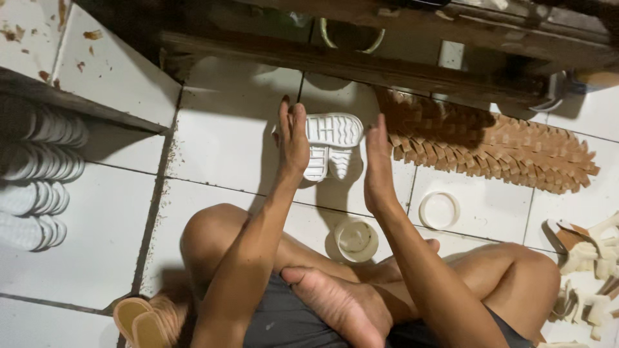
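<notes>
Seated cross-legged on the white tiled floor (225, 135), bare foot tucked over the lap. Near the left knee, a tan sandal pair (138, 320) lies on the tiles.

Just ahead of the shins: a small round container (356, 239) holding something pale, and to its right a round white lid (439, 210) lying flat.

Left hand (293, 138) and right hand (378, 164) are both stretched forward, fingers straight and held together, palms facing inward, either side of the white shoe soles (332, 143). Neither hand grips; the left seems to touch the soles' edge, the right stands just beside them. One sole lies crosswise over two lying lengthwise, tread up.

Right of the soles: a long overlapping row of tan insole pieces (503, 151), many laid out. Far right edge: a loose heap of pale cut parts (590, 270). Left: shelves with stacked white soles (39, 167) on edge.

Judgement: sorting is well advanced; only this small set sits under the hands.
</notes>
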`<action>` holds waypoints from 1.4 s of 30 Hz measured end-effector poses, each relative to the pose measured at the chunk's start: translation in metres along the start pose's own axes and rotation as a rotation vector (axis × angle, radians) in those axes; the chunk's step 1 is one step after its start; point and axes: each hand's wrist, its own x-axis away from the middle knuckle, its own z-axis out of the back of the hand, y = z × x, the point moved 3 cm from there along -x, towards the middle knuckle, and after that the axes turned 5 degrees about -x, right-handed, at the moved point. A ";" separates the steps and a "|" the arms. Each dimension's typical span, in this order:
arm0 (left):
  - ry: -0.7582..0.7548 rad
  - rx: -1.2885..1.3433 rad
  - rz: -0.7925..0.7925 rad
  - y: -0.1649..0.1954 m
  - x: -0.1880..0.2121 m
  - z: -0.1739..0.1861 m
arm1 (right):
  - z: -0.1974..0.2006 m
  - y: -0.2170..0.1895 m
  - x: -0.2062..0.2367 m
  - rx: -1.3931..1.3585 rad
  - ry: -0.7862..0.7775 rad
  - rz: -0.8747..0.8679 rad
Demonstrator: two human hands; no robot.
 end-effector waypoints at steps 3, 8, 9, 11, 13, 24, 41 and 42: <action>0.097 0.039 0.061 0.000 0.000 0.017 | 0.008 0.003 0.009 0.091 0.006 0.058; 0.179 -0.068 -0.188 0.012 0.025 0.084 | 0.027 -0.004 0.048 0.319 0.040 0.114; 0.200 -0.080 -0.259 0.013 0.033 0.106 | 0.031 -0.003 0.059 0.282 0.045 0.067; 0.244 -0.046 -0.322 0.009 0.057 0.155 | 0.035 0.003 0.085 0.169 0.022 0.015; 0.303 0.008 -0.334 0.006 0.076 0.200 | 0.040 0.013 0.109 0.117 0.025 -0.016; 1.194 -0.375 -0.327 -0.035 0.147 0.501 | 0.104 0.066 0.152 0.180 0.182 0.015; 0.937 0.835 -0.274 -0.032 0.194 0.495 | 0.074 0.028 0.247 0.825 -0.275 0.341; 0.847 0.794 -0.289 -0.032 0.204 0.477 | 0.071 0.021 0.250 0.839 -0.291 0.338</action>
